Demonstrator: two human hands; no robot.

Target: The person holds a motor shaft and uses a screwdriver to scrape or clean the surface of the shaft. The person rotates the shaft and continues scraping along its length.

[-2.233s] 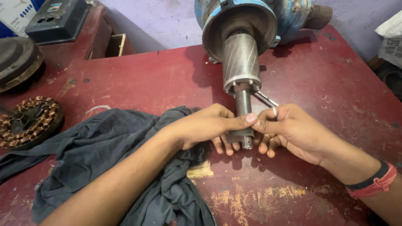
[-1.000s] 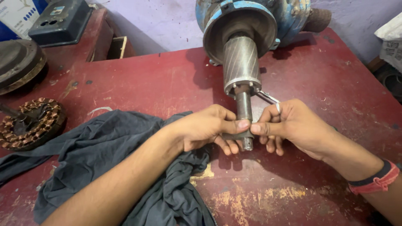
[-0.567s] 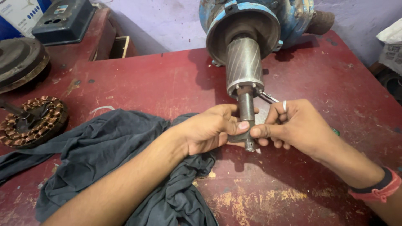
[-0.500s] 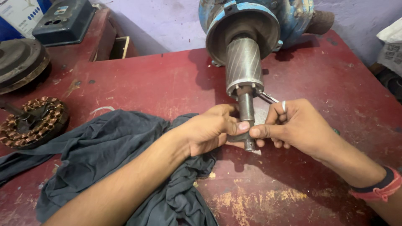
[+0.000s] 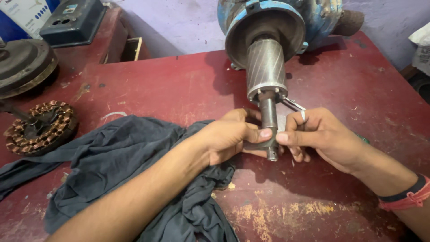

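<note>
Both hands met at the lower end of a steel shaft point(image 5: 268, 123) that stuck out toward the person from a ribbed grey rotor point(image 5: 266, 68). The left hand point(image 5: 226, 136) had its thumb pressed against the shaft's side and its fingers curled beneath, pinching it. The right hand point(image 5: 324, 136) pinched the same end from the other side with its thumb tip, and a thin metal tool point(image 5: 295, 105) ran between its fingers up toward the rotor's face. The rotor sat in the open mouth of a blue motor housing point(image 5: 273, 20) lying on the far part of a worn red table point(image 5: 170, 85), whose paint had flaked to yellow near the front edge.

A dark grey cloth point(image 5: 121, 166) lay crumpled under the left forearm. At the left edge sat a copper-wound stator point(image 5: 40, 127), and beyond it a round dark metal cover point(image 5: 22, 65). Farther back a dark blue-grey box point(image 5: 74, 20) rested on a red ledge, with a white printed card point(image 5: 29, 15) just beside it against a blue surface. The wall behind was pale violet.
</note>
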